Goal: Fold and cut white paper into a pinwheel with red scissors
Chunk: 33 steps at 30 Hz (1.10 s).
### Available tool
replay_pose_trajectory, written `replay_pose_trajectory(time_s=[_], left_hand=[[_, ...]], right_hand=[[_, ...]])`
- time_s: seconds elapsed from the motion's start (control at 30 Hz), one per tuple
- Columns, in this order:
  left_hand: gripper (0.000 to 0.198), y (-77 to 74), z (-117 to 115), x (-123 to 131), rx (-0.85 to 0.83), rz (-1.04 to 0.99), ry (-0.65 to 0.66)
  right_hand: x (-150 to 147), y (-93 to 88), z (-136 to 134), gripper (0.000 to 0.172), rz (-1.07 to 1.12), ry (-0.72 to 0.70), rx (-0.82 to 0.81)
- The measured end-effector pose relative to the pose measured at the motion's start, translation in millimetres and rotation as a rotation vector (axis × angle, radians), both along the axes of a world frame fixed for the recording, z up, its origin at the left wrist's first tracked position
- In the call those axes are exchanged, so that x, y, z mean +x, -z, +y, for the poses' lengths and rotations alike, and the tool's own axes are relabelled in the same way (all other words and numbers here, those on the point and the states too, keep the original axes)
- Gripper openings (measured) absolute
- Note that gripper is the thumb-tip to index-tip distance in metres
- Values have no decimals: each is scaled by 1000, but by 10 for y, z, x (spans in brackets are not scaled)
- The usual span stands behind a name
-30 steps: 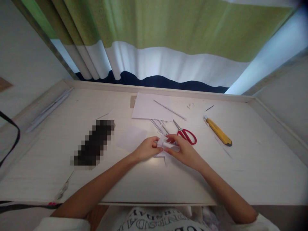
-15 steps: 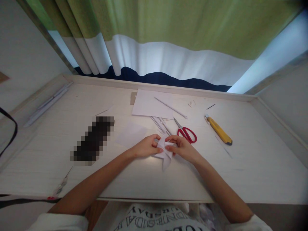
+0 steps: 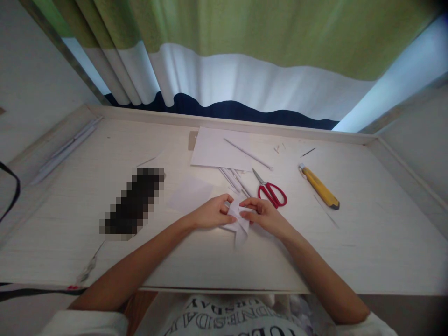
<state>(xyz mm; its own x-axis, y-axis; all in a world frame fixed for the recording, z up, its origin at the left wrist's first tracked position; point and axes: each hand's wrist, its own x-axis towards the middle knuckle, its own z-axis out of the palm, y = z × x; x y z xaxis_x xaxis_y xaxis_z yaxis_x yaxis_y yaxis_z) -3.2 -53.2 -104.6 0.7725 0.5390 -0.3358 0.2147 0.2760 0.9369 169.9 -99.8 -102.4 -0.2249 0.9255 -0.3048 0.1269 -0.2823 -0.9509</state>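
Between my two hands, just above the white desk, is a folded white paper pinwheel (image 3: 241, 224) with pointed blades, one of them hanging toward me. My left hand (image 3: 216, 212) pinches its left side with thumb and fingers. On the opposite side my right hand (image 3: 261, 213) grips it, thumb and index near the centre. Part of the paper is hidden by the fingers. Red-handled scissors (image 3: 272, 193) lie right behind my right hand, blades pointing away. Several rolled paper sticks (image 3: 230, 179) lie just beyond the pinwheel.
A white sheet (image 3: 217, 149) with a thin paper stick (image 3: 247, 153) on it lies at the back. A yellow utility knife (image 3: 319, 187) is at the right. A square of paper (image 3: 191, 193) and a dark pixelated object (image 3: 135, 200) lie left. A raised rim (image 3: 224, 125) edges the desk (image 3: 196, 261).
Both hands keep their hold on the pinwheel, which has turned slightly, its lower blade shifting a little left. The camera view has tilted slightly; the other things lie where they were.
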Motion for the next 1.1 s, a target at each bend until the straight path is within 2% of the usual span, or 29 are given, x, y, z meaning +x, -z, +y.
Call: replay_pose_trajectory(time_s=[0.27,0.4,0.77,1.1], left_hand=[[30,-2,-1,1,28,16,5],[31,6,-1,2,41,31,8],[32,39,-1,0,45,33,44],[32,51,-5,2,49,45,58]], right_hand=[[12,-19,-31,27,-110,-45,105],[-4,-8,-42,24,-146,-62,138],[-30,-5,-38,18,-74,-77,59],[9,61,-53,23,-61,-104,61]])
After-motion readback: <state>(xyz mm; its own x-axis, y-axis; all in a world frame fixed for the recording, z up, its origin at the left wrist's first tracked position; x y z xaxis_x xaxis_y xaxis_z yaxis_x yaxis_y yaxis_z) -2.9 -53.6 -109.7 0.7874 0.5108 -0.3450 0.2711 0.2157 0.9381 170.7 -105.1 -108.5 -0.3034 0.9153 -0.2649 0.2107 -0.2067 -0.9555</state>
